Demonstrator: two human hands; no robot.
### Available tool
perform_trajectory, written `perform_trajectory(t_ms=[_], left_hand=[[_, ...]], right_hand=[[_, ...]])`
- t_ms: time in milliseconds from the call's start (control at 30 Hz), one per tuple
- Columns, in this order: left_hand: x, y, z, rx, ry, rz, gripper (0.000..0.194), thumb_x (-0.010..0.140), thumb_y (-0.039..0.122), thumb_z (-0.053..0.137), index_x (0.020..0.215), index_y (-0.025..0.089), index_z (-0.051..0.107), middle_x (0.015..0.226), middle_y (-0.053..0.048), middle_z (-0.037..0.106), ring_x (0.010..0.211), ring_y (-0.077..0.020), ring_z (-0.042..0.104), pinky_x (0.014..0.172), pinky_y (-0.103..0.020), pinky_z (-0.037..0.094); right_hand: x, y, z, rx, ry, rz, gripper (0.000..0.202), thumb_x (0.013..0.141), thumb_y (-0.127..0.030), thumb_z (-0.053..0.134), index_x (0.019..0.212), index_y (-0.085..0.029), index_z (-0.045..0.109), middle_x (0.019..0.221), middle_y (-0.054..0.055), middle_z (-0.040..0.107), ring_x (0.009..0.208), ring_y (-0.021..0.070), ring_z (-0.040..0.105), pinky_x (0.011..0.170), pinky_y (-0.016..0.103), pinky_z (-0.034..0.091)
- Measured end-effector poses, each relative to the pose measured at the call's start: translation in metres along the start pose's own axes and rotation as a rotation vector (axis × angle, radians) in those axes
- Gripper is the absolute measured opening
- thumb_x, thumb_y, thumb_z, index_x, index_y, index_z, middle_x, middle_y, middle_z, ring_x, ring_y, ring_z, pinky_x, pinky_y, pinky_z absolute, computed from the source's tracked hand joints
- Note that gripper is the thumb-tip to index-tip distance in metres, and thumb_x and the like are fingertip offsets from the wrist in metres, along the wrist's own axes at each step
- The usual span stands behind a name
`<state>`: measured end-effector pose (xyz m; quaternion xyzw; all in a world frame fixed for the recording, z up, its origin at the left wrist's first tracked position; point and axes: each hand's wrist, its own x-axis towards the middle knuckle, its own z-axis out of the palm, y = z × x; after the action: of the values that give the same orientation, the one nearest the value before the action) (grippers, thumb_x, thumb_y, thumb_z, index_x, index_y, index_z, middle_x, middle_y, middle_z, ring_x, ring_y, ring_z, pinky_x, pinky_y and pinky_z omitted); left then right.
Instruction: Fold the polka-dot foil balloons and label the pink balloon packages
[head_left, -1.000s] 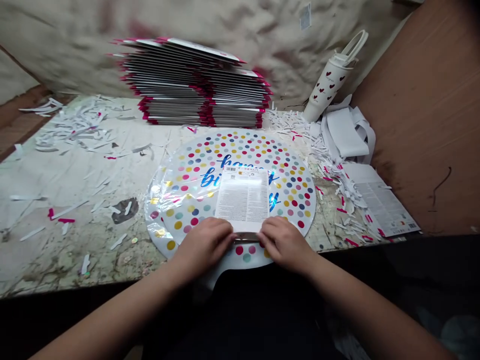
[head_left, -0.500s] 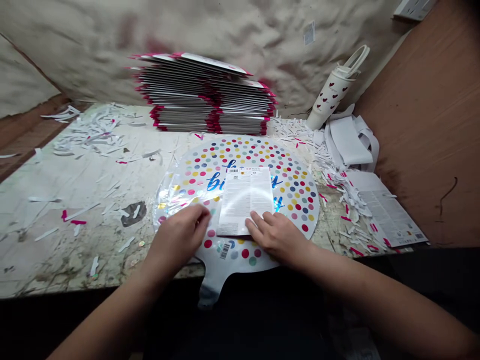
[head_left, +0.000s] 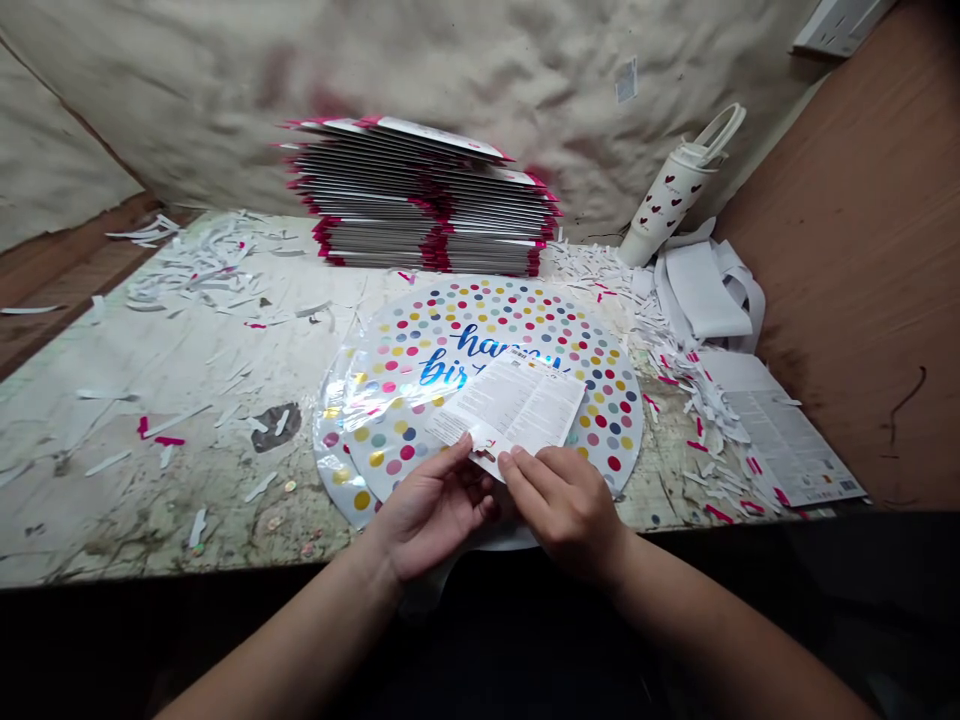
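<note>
A white printed card (head_left: pixel 517 400) with a hang hole is tilted over a dotted foil balloon (head_left: pixel 420 455) lettered in blue. My left hand (head_left: pixel 442 505) has its thumb on the card's near edge, with fingers curled beneath. My right hand (head_left: pixel 570 500) grips the same edge further right, fingers over the top. Both hands are closed on the card. Part of the blue lettering is covered by the card, and the balloon's neck is mostly hidden under my hands. Another layer of dotted foil shows along the balloon's left side.
Behind the balloon stands a tall stack of pink-edged folded cards (head_left: pixel 427 215). A white tumbler with hearts (head_left: pixel 660 205) leans at the back right, near curled white paper (head_left: pixel 697 290). Paper scraps (head_left: pixel 187 265) litter the worktable (head_left: pixel 225 480). Another printed sheet (head_left: pixel 787 430) lies right.
The card has been lifted and turned, its hang-hole end now towards me. My left hand has moved right onto it, and my right hand has shifted to its near edge.
</note>
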<state>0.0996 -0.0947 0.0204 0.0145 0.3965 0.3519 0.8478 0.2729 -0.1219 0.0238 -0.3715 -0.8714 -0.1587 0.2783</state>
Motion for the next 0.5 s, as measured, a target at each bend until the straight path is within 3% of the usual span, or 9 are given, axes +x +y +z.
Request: perform_trajectory(t_ms=[67, 200, 333, 367, 433, 500], left_hand=[[-0.003, 0.0, -0.001, 0.079, -0.025, 0.07, 0.009, 0.079, 0.023, 0.062, 0.078, 0.014, 0.062, 0.07, -0.001, 0.064, 0.065, -0.0121, 0.061, 0.066, -0.027, 0.052], [-0.007, -0.001, -0.003, 0.522, 0.011, 0.271, 0.025, 0.075, 0.035, 0.066, 0.073, 0.01, 0.064, 0.069, -0.005, 0.067, 0.065, -0.0143, 0.062, 0.066, -0.025, 0.05], [-0.006, -0.001, -0.002, 0.657, -0.038, 0.291, 0.029, 0.074, 0.04, 0.065, 0.069, 0.012, 0.06, 0.064, -0.003, 0.064, 0.062, -0.0154, 0.062, 0.064, -0.027, 0.05], [-0.006, 0.001, -0.002, 0.657, -0.028, 0.325, 0.03, 0.075, 0.042, 0.062, 0.07, 0.013, 0.058, 0.064, -0.003, 0.064, 0.062, -0.0157, 0.062, 0.064, -0.029, 0.051], [-0.007, 0.008, -0.002, 0.7, 0.013, 0.425, 0.03, 0.077, 0.044, 0.058, 0.078, 0.014, 0.056, 0.069, -0.003, 0.064, 0.064, -0.0168, 0.062, 0.063, -0.031, 0.051], [-0.011, 0.018, 0.001, 0.861, 0.064, 0.548, 0.032, 0.075, 0.041, 0.06, 0.094, 0.015, 0.056, 0.077, -0.003, 0.064, 0.069, -0.0183, 0.062, 0.063, -0.03, 0.051]], right_hand=[[-0.001, 0.005, -0.002, 0.181, -0.056, 0.069, 0.02, 0.084, -0.018, 0.055, 0.101, -0.012, 0.063, 0.091, 0.012, 0.069, 0.074, 0.0212, 0.059, 0.065, 0.036, 0.048], [0.005, 0.014, 0.002, 0.68, -0.117, 0.315, 0.04, 0.082, -0.031, 0.059, 0.119, -0.017, 0.053, 0.097, 0.008, 0.066, 0.087, 0.018, 0.059, 0.077, 0.032, 0.05], [0.014, 0.018, 0.005, 0.806, -0.001, 0.337, 0.018, 0.086, -0.019, 0.05, 0.097, -0.017, 0.064, 0.09, 0.008, 0.064, 0.085, 0.016, 0.059, 0.076, 0.03, 0.048], [0.015, 0.02, 0.001, 0.849, -0.024, 0.35, 0.016, 0.086, -0.02, 0.049, 0.09, -0.016, 0.065, 0.087, 0.008, 0.063, 0.082, 0.0154, 0.059, 0.075, 0.028, 0.048], [0.014, 0.03, -0.012, 0.938, -0.258, 0.33, 0.019, 0.087, -0.025, 0.05, 0.081, -0.017, 0.066, 0.079, 0.005, 0.064, 0.074, 0.0131, 0.06, 0.069, 0.024, 0.048], [0.009, 0.043, -0.03, 0.821, -0.592, 0.309, 0.033, 0.087, -0.036, 0.051, 0.064, -0.017, 0.064, 0.061, 0.002, 0.061, 0.059, 0.0118, 0.059, 0.058, 0.022, 0.047]])
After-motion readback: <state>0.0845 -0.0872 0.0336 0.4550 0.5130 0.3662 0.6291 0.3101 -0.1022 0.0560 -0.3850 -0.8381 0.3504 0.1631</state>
